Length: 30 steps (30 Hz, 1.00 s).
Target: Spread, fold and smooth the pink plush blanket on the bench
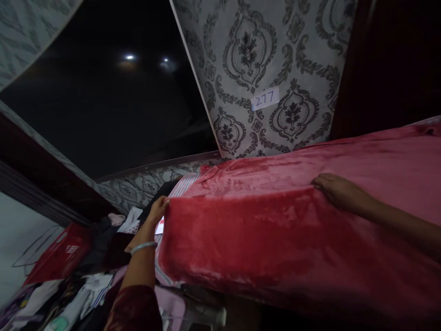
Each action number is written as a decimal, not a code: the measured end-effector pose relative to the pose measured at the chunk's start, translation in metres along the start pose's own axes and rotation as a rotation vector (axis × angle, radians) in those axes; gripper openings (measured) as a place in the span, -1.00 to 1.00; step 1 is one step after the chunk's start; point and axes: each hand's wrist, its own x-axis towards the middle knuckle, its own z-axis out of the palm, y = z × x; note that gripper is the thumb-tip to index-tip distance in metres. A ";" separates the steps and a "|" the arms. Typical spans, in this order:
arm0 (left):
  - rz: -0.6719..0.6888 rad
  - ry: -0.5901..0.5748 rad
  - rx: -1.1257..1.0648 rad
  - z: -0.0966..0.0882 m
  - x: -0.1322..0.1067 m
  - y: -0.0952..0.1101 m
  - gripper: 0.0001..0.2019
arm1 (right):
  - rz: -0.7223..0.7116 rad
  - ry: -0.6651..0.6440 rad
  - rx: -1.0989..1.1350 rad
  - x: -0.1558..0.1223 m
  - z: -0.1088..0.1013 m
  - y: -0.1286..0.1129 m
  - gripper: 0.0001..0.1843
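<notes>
A plush pink-red blanket (275, 216) lies spread over a raised surface and hangs down its front. My left hand (157, 209) grips the blanket's left corner, fingers closed round its edge; a silver bangle sits on that wrist. My right hand (336, 189) rests on the blanket's upper fold further right, fingers curled over the fabric.
Behind stands a wall with grey damask wallpaper (262, 50) bearing a white label "277" (265, 98). A dark glossy panel (103, 101) fills the upper left. Lower left holds a red bag (62, 255) and a heap of mixed clothes (69, 299). A striped cloth (186, 184) shows under the blanket.
</notes>
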 end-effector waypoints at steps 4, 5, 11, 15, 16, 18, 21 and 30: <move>0.015 0.043 -0.035 -0.002 -0.009 -0.002 -0.75 | 0.130 0.069 0.004 -0.006 0.004 -0.010 -0.57; 0.017 0.052 -0.040 -0.003 -0.010 -0.003 -0.74 | 0.133 0.092 0.005 -0.007 0.005 -0.012 -0.56; 0.026 0.026 -0.106 -0.004 -0.020 -0.008 -0.64 | 0.064 0.133 -0.011 -0.019 0.017 -0.013 -0.60; 0.037 -0.018 -0.156 -0.004 -0.022 -0.011 -0.56 | 0.000 0.140 0.073 -0.027 0.031 -0.010 -0.66; 0.034 -0.034 -0.164 -0.004 -0.023 -0.011 -0.56 | -0.029 0.130 0.097 -0.029 0.033 -0.008 -0.68; 0.024 -0.064 -0.176 -0.004 -0.024 -0.009 -0.57 | -0.075 0.096 0.131 -0.032 0.037 -0.006 -0.63; 0.020 -0.085 -0.196 -0.002 -0.025 -0.004 -0.58 | -0.080 0.049 0.149 -0.037 0.039 -0.005 -0.48; 0.063 -0.011 0.031 0.010 -0.012 0.003 -0.81 | -0.004 -0.037 0.105 -0.035 0.027 -0.025 -0.75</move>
